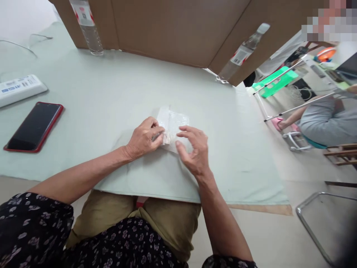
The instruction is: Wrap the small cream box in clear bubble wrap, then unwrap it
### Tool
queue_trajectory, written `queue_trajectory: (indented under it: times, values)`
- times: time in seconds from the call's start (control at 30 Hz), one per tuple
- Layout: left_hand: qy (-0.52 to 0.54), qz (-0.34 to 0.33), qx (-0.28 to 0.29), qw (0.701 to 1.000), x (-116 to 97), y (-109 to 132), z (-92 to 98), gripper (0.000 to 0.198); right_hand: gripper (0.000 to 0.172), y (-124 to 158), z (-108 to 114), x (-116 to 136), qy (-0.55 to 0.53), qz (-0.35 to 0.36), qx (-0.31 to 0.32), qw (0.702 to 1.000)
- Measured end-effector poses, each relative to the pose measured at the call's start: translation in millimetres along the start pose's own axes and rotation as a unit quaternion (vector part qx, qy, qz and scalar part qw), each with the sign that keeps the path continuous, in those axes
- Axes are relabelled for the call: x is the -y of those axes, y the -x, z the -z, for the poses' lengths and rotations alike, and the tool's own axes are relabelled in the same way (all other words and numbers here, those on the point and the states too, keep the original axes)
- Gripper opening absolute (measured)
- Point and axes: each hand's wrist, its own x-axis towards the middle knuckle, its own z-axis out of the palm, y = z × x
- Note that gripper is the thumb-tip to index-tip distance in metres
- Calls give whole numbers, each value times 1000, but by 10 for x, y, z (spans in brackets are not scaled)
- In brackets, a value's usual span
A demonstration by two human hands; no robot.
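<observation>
Clear plastic pouch [175, 122]; contents unclear

A red-cased phone [34, 127] lies beside a white power strip [19, 89]; two water bottles [87, 28] stand against cardboard [173, 29].

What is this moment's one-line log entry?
left hand: pinches small clear plastic bag | right hand: touches bag | under: pale green cloth

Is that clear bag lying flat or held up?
Lying flat: the bag rests on the cloth, left hand pinching, right hand touching.
</observation>
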Motion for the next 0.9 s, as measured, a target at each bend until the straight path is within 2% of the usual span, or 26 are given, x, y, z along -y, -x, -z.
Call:
queue_trajectory:
  times: [0.07,0.13,0.23,0.37,0.53,0.73,0.9]
  values:
    - [-11,-27,-1,1000,19,39,-33,22,22,51,128,-83,-14,-98,-13,995]
    - [-21,-35,6,999,7,66,-36,23,38,119,221,-160,-21,-205,25,978]
    - [-37,-33,10,999,-38,99,-24,24,59,193,253,-235,-13,-283,89,955]
    - [-42,-24,12,999,-64,126,-18,22,77,153,128,-268,-26,-288,103,952]
    - [-51,-32,11,998,-56,126,-4,21,89,4,-105,-246,-78,-288,67,952]
    - [-72,-32,9,997,-72,106,25,20,84,-45,-215,-71,-118,-277,43,953]
    - [-79,-9,50,996,-89,74,41,24,80,-78,-209,-13,-191,-286,30,939]
